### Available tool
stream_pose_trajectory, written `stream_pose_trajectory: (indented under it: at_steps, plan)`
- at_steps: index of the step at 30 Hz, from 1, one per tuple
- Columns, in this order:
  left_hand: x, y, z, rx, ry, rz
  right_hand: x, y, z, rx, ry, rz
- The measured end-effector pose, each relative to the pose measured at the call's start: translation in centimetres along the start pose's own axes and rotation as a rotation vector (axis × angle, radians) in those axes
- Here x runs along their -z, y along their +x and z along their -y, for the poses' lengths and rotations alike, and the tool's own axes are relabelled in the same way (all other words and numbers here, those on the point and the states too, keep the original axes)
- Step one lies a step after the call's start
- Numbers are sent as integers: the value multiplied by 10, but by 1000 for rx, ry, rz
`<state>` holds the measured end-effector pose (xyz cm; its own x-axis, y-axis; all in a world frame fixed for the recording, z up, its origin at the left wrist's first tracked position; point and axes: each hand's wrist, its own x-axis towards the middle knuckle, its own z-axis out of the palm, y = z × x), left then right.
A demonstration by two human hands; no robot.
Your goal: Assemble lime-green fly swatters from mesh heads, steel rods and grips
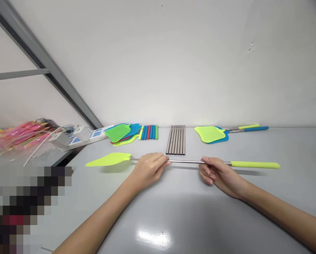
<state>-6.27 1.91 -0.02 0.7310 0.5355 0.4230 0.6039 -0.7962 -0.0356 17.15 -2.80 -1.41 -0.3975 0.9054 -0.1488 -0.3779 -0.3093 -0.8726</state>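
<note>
A fly swatter point(184, 161) with a yellow-green head, a thin metal rod and a yellow-green grip lies crosswise in both my hands, just above the table. My left hand point(150, 169) is closed round the rod near the head, thumb and fingers pinching it. Further right, my right hand point(217, 173) pinches the rod close to the grip, its other fingers curled below. Behind the rod lies a row of metal tubes point(175, 140). Left of them are several coloured handle grips point(149, 132) and a pile of swatter heads point(118, 133).
Yellow-green and blue swatters point(210, 134) lie overlapped at the back right against the wall. A power strip point(97, 134) with white plugs and cables stands at the left, near plastic-wrapped pink items point(23, 135). The grey table point(189, 218) meets the wall behind.
</note>
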Motion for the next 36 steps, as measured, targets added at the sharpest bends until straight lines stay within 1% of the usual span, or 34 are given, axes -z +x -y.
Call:
stream_pose_trajectory:
  at_steps: [8, 12, 17, 21, 31, 36]
  plan:
    - [0, 0, -8, -16, -38, -18, -2, 2, 0, 28, -94, 14]
    - [0, 1, -8, -17, -38, -34, -2, 1, 0, 45, -141, 3]
    - [0, 1, -9, 9, -48, -16, -2, 1, -1, 60, -189, 3]
    - [0, 1, -9, 28, -57, -3, -2, 1, 0, 60, -193, 14]
    - [2, 3, -3, 34, -37, -27, -2, 2, 1, 44, -185, -4]
    - [2, 2, -3, 51, -55, -13, -3, 1, 2, 39, -159, -7]
